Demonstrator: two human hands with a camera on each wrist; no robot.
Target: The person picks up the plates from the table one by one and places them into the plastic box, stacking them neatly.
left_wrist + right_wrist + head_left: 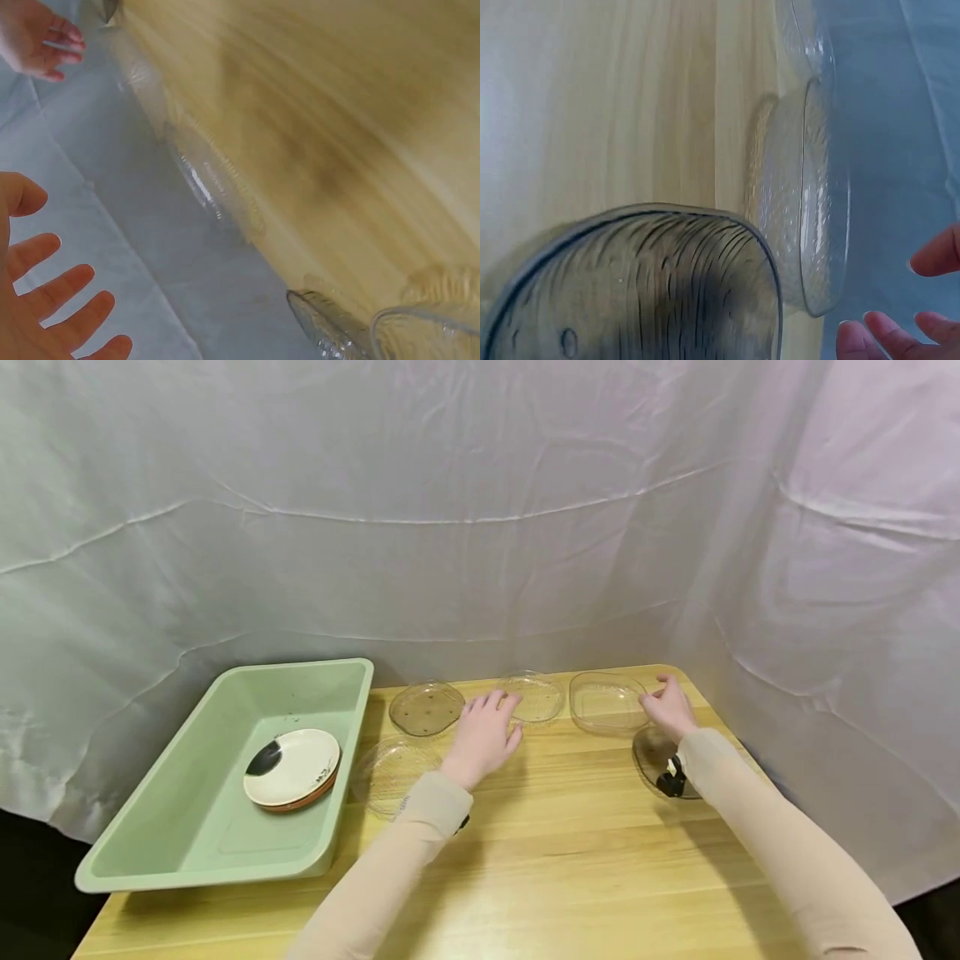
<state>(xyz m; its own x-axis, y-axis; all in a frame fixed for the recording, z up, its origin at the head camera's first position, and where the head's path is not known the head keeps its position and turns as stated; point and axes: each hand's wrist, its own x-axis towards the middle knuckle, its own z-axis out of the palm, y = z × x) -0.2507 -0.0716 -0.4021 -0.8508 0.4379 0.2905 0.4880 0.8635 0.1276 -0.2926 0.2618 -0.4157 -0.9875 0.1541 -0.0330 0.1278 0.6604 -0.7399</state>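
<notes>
My left hand [483,735] hovers with spread fingers among clear dishes, holding nothing. Beyond its fingertips lies a round clear dish [536,697], with a brownish tinted dish [427,710] to its left. Another clear dish [392,770] sits partly behind the left wrist. On the right, my right hand [670,708] is held above the table beside a clear rounded-square dish [606,703]. Its fingers are loosely bent and apart in the right wrist view, with nothing between them. Under that wrist is a dark tinted ribbed dish [645,292], partly hidden by the sleeve in the head view.
A deep green basin [202,881] stands at the table's left side. Inside it, a white plate [303,764] with a black patch lies on a brown-rimmed one. A grey curtain [465,568] hangs right behind the wooden table [570,877].
</notes>
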